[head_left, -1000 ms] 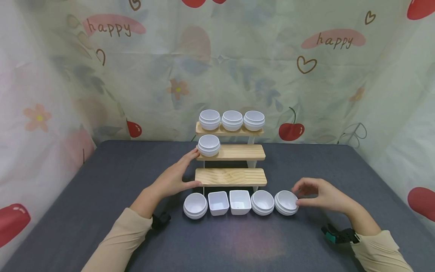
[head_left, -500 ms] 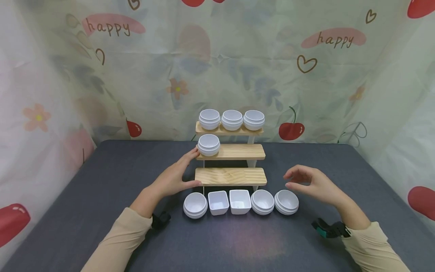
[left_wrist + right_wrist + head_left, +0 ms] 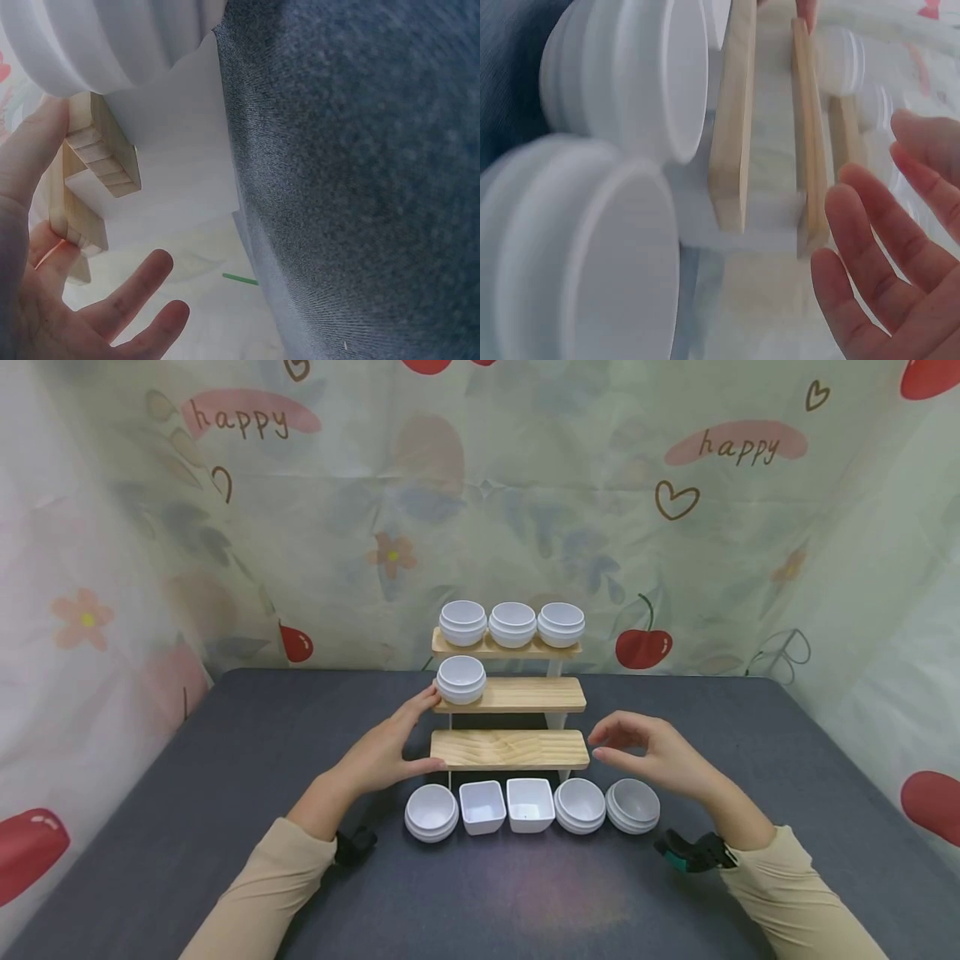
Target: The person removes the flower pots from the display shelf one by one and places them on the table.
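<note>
A three-step wooden shelf (image 3: 510, 695) stands on the dark table (image 3: 225, 777). Three round white bowls (image 3: 512, 625) sit on its top step and one round bowl (image 3: 461, 680) on the middle step's left end. My left hand (image 3: 393, 747) is open against the shelf's left side, fingertips at the middle step beside that bowl, thumb at the bottom step. My right hand (image 3: 648, 753) hovers open and empty by the shelf's right end, above the rightmost round bowl (image 3: 633, 806). In the left wrist view the fingers (image 3: 124, 307) are spread beside the wooden steps (image 3: 94, 150).
In front of the shelf stands a row of white bowls: round (image 3: 431, 812), two square (image 3: 482, 807) (image 3: 530, 804), then two round (image 3: 580, 806). A printed curtain (image 3: 480, 493) hangs behind and at both sides. Bare table lies left and right of the shelf.
My right hand let go of the rightmost round bowl, rose and moved left toward the shelf's right end. The left hand and all bowls stayed put.
</note>
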A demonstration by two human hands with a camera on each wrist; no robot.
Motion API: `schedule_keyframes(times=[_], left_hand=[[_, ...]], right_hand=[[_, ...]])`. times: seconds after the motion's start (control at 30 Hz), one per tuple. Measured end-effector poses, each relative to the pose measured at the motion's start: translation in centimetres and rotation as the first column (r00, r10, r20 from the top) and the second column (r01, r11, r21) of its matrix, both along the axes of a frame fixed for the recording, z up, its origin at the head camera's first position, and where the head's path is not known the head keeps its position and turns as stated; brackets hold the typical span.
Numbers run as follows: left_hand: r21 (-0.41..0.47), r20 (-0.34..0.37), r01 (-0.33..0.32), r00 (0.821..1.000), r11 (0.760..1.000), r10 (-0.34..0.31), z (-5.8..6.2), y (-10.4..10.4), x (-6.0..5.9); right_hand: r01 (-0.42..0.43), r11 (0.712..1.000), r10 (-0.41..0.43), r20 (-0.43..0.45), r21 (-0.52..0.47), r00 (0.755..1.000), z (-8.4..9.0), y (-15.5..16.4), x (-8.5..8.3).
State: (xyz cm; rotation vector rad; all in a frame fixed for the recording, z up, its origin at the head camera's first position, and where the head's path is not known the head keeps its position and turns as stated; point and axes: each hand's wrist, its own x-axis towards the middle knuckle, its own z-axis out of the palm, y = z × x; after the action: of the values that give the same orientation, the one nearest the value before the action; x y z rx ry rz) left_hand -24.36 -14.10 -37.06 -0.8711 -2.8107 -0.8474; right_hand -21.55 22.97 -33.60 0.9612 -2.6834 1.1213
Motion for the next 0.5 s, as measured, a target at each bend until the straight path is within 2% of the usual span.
schedule_keyframes(times=[0.3, 0.5], left_hand=[[0.012, -0.001, 0.005, 1.0, 1.0, -0.005, -0.2, 0.0, -0.1], [0.013, 0.003, 0.003, 1.0, 1.0, -0.003, -0.2, 0.0, -0.1]], right_hand=[[-0.001, 1.0, 0.001, -0.004, -0.009, 1.0, 0.6, -2.8, -0.2], [0.032, 0.999, -0.032, 0.007, -0.036, 0.999, 0.8, -4.7, -0.6]])
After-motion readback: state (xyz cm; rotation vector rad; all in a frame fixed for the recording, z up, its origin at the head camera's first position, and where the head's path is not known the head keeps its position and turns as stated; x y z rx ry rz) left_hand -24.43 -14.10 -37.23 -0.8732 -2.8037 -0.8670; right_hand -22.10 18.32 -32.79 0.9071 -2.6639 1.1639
